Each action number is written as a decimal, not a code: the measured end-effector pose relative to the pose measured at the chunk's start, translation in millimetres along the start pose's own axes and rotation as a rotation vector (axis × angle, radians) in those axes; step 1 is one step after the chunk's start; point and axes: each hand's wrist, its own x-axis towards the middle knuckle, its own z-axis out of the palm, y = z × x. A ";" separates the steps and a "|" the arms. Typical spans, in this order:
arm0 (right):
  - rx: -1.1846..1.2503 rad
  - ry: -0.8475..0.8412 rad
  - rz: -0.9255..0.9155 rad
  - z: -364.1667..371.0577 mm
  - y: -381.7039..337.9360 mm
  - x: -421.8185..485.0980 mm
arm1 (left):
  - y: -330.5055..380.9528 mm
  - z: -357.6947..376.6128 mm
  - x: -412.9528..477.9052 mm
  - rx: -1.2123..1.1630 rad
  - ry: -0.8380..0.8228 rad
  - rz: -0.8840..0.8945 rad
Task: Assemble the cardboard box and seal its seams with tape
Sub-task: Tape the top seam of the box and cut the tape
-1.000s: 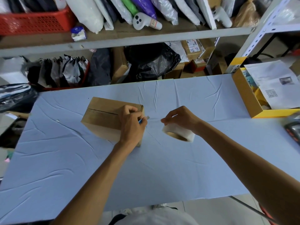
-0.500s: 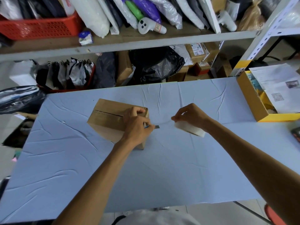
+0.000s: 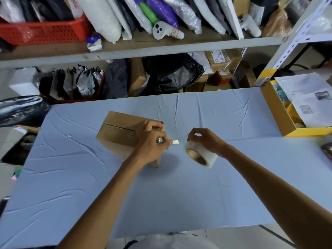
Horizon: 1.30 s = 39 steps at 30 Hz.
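1. Fingers of left hand clenched on small cutter, blade pointing at tape roll; upper fingertips resting on cardboard box.
2. Fingers of right hand grasping roll from above, just right of box.
3. Box closed, left of centre on table, nearer far edge.
4. Likely step: severing tape after a seam. Next: strip held taut, clean slice, loose end pressed down.
5. Against half a second earlier: roll tipped, core now facing camera; blade further out.

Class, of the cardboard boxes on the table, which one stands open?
The yellow-edged box at the table's right end, open-topped and holding papers; the plain brown box that the left hand touches has its flaps closed.
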 end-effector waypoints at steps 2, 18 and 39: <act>-0.022 -0.038 0.016 7.6 6.8 2.1 | -1.3 0.4 0.1 0.009 -0.002 -0.001; -0.199 -0.162 0.072 22.3 41.1 -1.5 | -9.1 -1.1 -1.6 0.009 0.000 0.017; -0.239 0.008 0.296 25.5 39.4 2.4 | -16.3 -0.5 -2.9 0.031 0.023 0.020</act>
